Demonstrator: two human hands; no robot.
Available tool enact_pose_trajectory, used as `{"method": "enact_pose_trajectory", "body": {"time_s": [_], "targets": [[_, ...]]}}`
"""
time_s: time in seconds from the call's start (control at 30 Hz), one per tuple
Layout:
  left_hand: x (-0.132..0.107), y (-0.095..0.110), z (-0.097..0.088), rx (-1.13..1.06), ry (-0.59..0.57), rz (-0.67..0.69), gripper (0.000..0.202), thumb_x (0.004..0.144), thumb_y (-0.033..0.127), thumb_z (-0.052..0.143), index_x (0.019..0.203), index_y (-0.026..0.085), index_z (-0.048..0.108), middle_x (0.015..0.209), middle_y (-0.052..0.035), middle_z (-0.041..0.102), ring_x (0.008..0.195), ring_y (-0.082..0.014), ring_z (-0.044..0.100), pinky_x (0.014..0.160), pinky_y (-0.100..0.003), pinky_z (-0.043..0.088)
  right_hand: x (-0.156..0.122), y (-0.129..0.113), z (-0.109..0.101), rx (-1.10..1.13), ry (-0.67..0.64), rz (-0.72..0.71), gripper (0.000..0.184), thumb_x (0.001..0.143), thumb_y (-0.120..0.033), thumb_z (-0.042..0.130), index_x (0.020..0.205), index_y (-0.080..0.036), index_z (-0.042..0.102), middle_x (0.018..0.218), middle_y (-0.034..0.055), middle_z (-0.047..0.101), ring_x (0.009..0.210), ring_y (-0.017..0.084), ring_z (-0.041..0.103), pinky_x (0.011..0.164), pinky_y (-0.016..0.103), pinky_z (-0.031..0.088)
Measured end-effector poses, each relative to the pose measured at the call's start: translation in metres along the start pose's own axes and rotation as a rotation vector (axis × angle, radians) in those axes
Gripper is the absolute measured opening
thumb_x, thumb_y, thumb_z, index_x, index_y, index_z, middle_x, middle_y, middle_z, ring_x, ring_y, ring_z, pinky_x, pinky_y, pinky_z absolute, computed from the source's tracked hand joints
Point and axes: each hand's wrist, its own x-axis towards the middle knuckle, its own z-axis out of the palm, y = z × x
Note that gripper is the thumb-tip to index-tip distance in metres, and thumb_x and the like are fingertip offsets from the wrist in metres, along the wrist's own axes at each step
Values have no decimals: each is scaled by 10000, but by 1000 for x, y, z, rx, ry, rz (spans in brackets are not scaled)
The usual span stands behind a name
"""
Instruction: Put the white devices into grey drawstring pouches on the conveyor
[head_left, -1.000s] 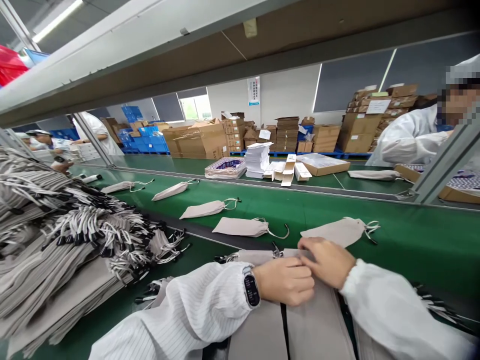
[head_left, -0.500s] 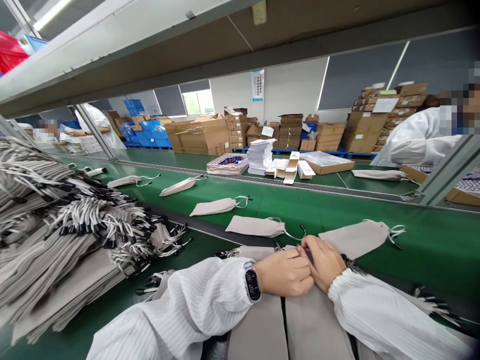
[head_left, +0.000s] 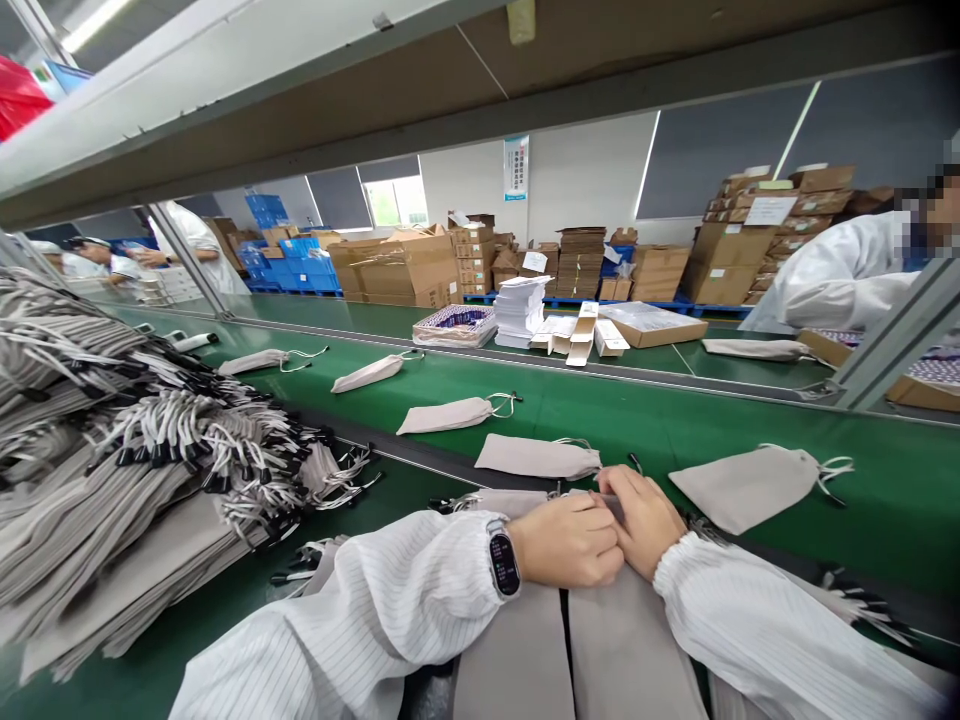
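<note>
My left hand (head_left: pixel 576 540) is closed, its fingers curled at the top end of a grey drawstring pouch (head_left: pixel 626 640) that lies flat and points toward me. Pressed against it, my right hand (head_left: pixel 641 520) pinches the same end from the right side. The fingertips and the pouch's mouth between them are mostly hidden. Beside this pouch, under my left forearm, lies a second grey pouch (head_left: pixel 514 655). On my left wrist is a dark-faced watch (head_left: pixel 502 562).
Several closed pouches, one of them wide (head_left: pixel 742 487), lie along the green conveyor belt (head_left: pixel 600 395). A high heap of grey pouches (head_left: pixel 142 540) with white cords and black tips stands at left. Beyond the belt are white cartons (head_left: pixel 581 335) and a person's white sleeve (head_left: pixel 840 270).
The pouches on the green belt have shifted to the right. My two hands stay together at the pouch's top with only a slight movement.
</note>
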Motion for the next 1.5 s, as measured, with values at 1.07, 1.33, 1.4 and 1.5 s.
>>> {"method": "enact_pose_trajectory", "body": {"time_s": [1.07,1.33,1.4,1.5], "targets": [[0,-1,0,-79,-122,-668,162,723,297,389,712,144,443,686,-27,434,671,-164,416,591,-287,339,1,4,4,81,-71,-19,143,773,-209,289,665,-181,379,651,29,502,620,170,471,571,282,333],[0,-1,1,-85,-137,-661,123,707,253,382,722,144,437,688,-27,423,666,-166,417,590,-287,355,1,6,7,74,-101,1,144,806,-215,271,692,-183,353,670,35,501,630,174,461,583,297,329],[0,-1,0,-96,-138,-663,133,714,252,376,744,141,442,698,-31,427,671,-167,419,594,-289,362,1,5,6,107,-105,13,123,803,-211,279,716,-182,360,688,34,502,641,171,459,590,298,328],[1,-1,-1,-113,-140,-674,158,720,246,368,797,136,452,715,-39,435,686,-173,420,614,-295,371,0,3,4,167,-64,32,80,790,-207,308,775,-179,381,743,32,500,683,168,454,623,303,326]]}}
